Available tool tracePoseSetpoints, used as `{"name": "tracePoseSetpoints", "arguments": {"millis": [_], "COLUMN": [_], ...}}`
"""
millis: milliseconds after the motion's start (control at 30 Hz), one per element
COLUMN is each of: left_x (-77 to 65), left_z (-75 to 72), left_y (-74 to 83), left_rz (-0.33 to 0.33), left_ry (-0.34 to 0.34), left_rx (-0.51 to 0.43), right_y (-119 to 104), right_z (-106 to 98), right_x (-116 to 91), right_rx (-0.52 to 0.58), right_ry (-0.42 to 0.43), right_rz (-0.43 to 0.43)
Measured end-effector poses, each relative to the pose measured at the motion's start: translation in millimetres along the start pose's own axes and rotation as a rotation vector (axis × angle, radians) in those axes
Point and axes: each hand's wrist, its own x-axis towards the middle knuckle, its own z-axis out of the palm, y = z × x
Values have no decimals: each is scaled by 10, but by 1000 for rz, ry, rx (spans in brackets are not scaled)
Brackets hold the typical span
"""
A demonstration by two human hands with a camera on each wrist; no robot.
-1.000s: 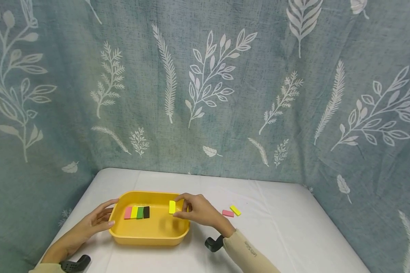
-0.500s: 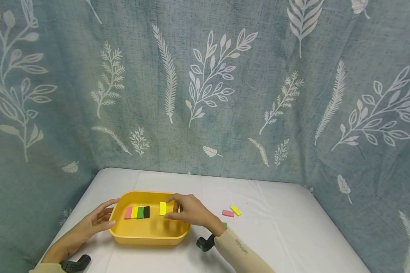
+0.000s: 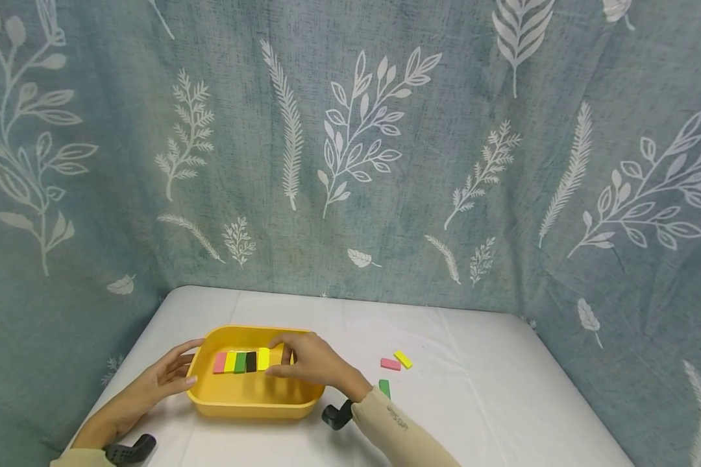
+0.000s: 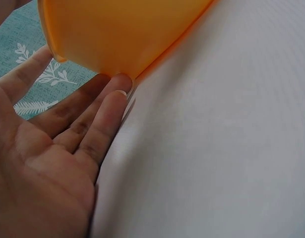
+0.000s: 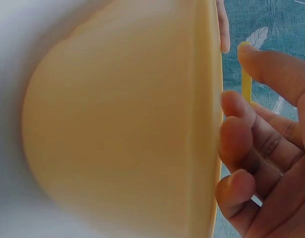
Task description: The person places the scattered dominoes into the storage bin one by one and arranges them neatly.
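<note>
A yellow domino-like block [image 3: 263, 359] is pinched between the thumb and index finger of my right hand [image 3: 312, 358], over the yellow tray [image 3: 251, 411]. The right wrist view shows the same yellow block [image 5: 247, 82] edge-on beyond the tray's rim. Inside the tray a row runs left to right: a pink block [image 3: 219, 363], a yellow block [image 3: 230, 362], a green block [image 3: 241, 362] and a black block [image 3: 251, 362]. The held block is at the row's right end, beside the black one. My left hand [image 3: 166, 376] rests its extended fingers against the tray's left side.
Right of the tray, a pink block [image 3: 391, 364] and a yellow block [image 3: 403, 359] lie close together on the white tablecloth [image 3: 467, 402]. A green block [image 3: 384, 388] lies nearer, partly behind the right sleeve [image 3: 400, 425]. A patterned curtain [image 3: 350, 162] stands behind the table.
My right hand has moved left across the tray with the yellow block, up to the black block. The loose green block has come into view behind the sleeve. My left hand has stayed put.
</note>
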Motion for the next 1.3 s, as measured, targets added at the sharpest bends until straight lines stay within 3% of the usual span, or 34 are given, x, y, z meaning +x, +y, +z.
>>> {"name": "tracePoseSetpoints", "arguments": {"millis": [733, 1300], "left_x": [-9, -8], "left_z": [21, 18], "left_y": [-14, -1], "left_rz": [-15, -6], "left_ry": [14, 2], "left_rx": [12, -15], "right_y": [-143, -331], "right_z": [278, 503], "right_x": [215, 351], "right_rx": [-84, -97], "right_ry": [-7, -36], "right_rz": [78, 85]}}
